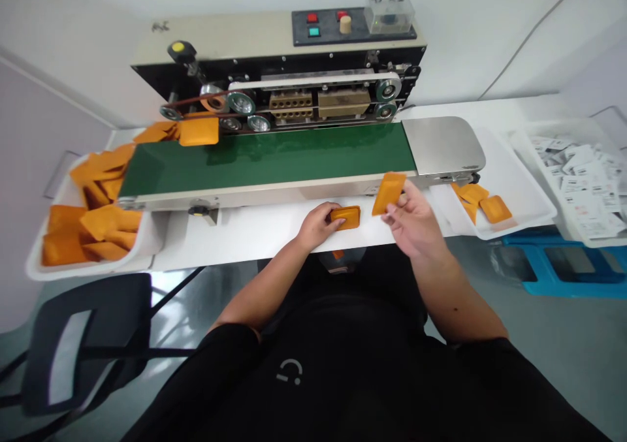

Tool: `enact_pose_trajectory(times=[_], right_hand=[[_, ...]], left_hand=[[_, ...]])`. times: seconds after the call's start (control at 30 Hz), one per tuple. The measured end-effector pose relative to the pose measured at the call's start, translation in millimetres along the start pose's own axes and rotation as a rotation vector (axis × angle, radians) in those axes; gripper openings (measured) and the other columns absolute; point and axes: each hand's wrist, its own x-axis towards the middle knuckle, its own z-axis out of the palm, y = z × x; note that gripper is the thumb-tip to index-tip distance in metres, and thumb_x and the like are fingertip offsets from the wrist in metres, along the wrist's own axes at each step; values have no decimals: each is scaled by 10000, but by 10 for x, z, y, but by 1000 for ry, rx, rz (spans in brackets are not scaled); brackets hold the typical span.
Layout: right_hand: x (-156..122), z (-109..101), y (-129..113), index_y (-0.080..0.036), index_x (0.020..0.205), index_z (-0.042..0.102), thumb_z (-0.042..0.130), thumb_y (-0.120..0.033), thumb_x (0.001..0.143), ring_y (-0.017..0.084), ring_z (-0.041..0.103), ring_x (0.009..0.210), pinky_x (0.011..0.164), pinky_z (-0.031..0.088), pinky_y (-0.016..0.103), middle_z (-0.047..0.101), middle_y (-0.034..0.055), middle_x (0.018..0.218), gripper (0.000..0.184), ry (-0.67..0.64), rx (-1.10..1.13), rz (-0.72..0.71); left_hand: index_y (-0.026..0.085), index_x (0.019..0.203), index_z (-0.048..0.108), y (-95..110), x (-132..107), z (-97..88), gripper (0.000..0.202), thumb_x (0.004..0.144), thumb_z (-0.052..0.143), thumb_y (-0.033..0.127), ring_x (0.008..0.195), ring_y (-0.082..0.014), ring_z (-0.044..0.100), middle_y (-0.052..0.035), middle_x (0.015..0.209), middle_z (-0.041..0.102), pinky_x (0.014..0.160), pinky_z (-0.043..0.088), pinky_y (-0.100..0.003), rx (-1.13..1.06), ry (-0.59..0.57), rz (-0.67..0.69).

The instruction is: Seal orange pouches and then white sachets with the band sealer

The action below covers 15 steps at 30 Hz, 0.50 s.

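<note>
While the left hand (317, 225) curls its fingers over a flat pouch (345, 217), orange and lying on the white tabletop (255, 233) just near of the conveyor, the right hand (414, 220) pinches a raised pouch (388, 193) between thumb and fingertips. It holds that pouch tilted up off the tabletop, close to where the green belt (269, 155) meets the steel plate (441, 145). Each hand is thus partly closed on one pouch. To do this step well, the raised pouch probably wants laying flat at the belt's right end, its far edge square to the sealing band of the sealer (294, 57). A skewed pouch would likely seal crooked, and fingertips are best let go early, well short of the wheels. A sealed pouch (198, 130) sits at the belt's far left, the left tray (88, 266) is heaped with more, and the right tray (519, 187) holds only a few.
</note>
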Motion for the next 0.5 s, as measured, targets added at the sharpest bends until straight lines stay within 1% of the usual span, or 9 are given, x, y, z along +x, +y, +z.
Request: enact_pose_trajectory(times=[0.03,0.1,0.17,0.2,0.27,0.33,0.43,0.5], right_hand=[[135,-31,-90,-245,1166,650,921,-243,720,95,697,741,612,615,180,725,1,986,521,56,-7,-51],[443,-101,-281,-191,1008,644,904,-259,767,81,681,677,567,587,157,706,2,880,361,169,-26,-131],[732,-150,-481,-175,941,618,850,-286,852,81,665,621,518,558,155,676,-4,793,272,242,-63,-168],[849,-157,-580,-173,941,614,817,-292,889,84,663,608,502,547,155,669,-3,774,241,259,-88,-174],[1012,-136,-762,-164,988,628,751,-263,944,96,684,619,507,549,160,688,14,797,163,261,-147,-180],[1096,-86,-906,-142,1049,641,659,-157,974,114,720,667,561,583,182,726,54,870,79,252,-198,-183],[1170,-36,-1036,-107,1115,640,514,18,945,135,756,760,660,615,214,761,112,1004,246,266,-242,-175],[1229,-45,-1075,-100,1132,633,489,66,924,130,757,778,684,609,213,766,122,1038,302,299,-266,-165]], left_hand=[[208,1151,697,-6,1,2,287,910,732,359,873,-200,678,-67,1038,738,806,544,-322,5,-1,4],[211,1145,698,-21,4,7,277,906,735,348,883,-204,677,-67,1046,737,811,542,-326,14,-1,9],[211,1140,698,-33,11,12,264,908,731,334,874,-201,674,-65,1043,737,801,537,-323,13,-1,8],[210,1141,697,-36,14,14,262,909,729,327,869,-199,672,-64,1042,737,797,536,-321,10,-3,8],[208,1145,696,-40,19,18,264,908,730,320,860,-194,669,-61,1034,736,794,534,-317,8,1,9],[208,1145,697,-39,22,18,266,906,733,320,858,-193,667,-59,1027,734,796,535,-316,10,4,10],[210,1142,700,-38,19,15,262,908,730,326,857,-194,667,-60,1026,736,799,540,-318,11,3,10],[211,1148,699,-42,15,13,264,914,725,331,866,-198,670,-64,1036,737,809,544,-324,9,2,14]])
